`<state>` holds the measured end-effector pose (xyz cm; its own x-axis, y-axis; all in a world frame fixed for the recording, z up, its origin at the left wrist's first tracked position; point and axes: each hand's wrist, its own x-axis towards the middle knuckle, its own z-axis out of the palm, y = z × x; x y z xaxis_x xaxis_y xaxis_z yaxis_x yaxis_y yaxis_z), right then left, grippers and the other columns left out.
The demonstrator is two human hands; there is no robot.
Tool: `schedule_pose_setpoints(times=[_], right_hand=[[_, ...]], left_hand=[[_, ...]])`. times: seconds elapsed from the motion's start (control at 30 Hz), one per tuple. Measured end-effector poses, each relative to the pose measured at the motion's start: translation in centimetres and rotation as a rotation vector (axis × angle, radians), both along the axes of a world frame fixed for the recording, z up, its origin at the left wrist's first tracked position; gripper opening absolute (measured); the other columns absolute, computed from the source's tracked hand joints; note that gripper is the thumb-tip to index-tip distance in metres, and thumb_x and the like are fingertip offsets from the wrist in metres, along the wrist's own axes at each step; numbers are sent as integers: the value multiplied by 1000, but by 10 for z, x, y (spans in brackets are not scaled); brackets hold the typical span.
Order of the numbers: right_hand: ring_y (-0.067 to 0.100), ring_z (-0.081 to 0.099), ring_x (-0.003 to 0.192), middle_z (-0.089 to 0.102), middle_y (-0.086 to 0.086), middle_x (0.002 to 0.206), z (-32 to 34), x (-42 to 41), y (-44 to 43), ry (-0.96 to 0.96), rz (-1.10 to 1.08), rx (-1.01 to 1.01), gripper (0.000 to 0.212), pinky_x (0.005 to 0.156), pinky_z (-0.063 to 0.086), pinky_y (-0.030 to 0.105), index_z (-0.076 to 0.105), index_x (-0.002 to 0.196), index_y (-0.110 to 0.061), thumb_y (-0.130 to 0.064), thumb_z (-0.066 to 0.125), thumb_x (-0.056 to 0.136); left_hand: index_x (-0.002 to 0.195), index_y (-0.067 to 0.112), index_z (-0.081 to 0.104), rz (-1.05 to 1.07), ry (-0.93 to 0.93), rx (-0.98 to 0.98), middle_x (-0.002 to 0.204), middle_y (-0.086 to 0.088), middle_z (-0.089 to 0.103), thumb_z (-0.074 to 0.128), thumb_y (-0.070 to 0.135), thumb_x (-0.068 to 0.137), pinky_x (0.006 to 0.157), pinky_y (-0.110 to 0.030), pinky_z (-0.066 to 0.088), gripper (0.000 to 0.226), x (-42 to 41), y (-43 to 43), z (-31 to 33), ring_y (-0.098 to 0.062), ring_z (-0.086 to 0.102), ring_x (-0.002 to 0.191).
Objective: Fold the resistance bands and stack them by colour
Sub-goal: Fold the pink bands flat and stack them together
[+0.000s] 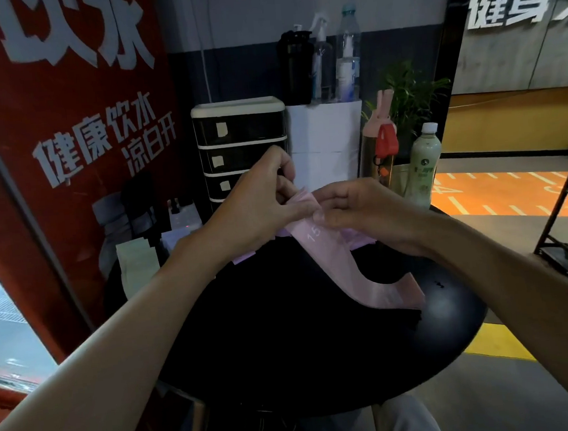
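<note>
Left hand point(261, 201) — fingers drawn together, pinching the upper edge of the pink resistance band point(326, 246), held above the far side of the surface.
Right hand point(364, 212) — thumb and fingers closed on the same edge, just beside the left hand, fingertips nearly touching it.
Pink resistance band — white "15" printed near the grip; hangs from both hands in a curve, its lower end lying on the round black surface point(453, 317) toward the right.
Lilac bands point(359, 238) — flat on the surface beneath the hands, partly hidden by them.
Drawer unit point(241, 144) — black with cream frame, behind the hands.
Pale green bottle point(423, 167) — upright, right of the hands at the far edge.
</note>
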<state>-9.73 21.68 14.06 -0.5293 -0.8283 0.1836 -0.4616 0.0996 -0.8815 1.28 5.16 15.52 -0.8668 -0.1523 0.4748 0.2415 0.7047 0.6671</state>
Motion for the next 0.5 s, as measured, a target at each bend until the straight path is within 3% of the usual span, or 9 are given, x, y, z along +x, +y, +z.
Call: schedule_pose_setpoints(times=[0.1,0.17,0.23,0.3,0.4,0.5], right_hand=[[23,69,98,74,12,100,7,2,-3,76,-7,-40,15,93,53,43,71,103,-11,-13,70,87],[22,69,92,73,14,98,9,2,-4,119,-24,-57,12,92,53,43,72,98,-11,-13,71,86],[24,70,90,73,14,95,11,1,-5,137,-43,-87,11,88,55,40,71,96,-9,-11,72,85],[21,69,83,74,11,88,12,0,-6,134,-70,-147,7,81,56,35,70,92,-10,-9,72,85],[10,64,72,72,-3,73,18,-5,-7,77,-126,-236,9,68,51,23,67,86,-15,-7,70,86],[3,64,65,71,-7,70,31,-10,-9,44,-148,-277,6,62,48,14,68,87,-12,-6,68,87]], left_hand=[[95,14,41,-20,25,35,84,-8,74,79,19,81,75,-53,57,41,0,0,4,-29,71,80],[95,14,42,-14,46,85,83,-8,75,80,21,81,70,-46,59,42,1,1,3,-27,72,77],[97,16,44,3,75,175,85,-7,75,80,23,81,58,-30,55,39,3,3,1,-17,70,71],[103,16,49,38,106,277,93,-4,73,80,21,80,58,-21,53,39,3,5,-5,-11,67,74],[117,15,56,89,109,327,109,-3,66,83,18,77,65,-26,56,48,1,9,-17,-14,64,73],[131,6,53,54,46,538,121,-8,64,77,14,84,52,-30,53,53,1,16,-25,-16,60,54]])
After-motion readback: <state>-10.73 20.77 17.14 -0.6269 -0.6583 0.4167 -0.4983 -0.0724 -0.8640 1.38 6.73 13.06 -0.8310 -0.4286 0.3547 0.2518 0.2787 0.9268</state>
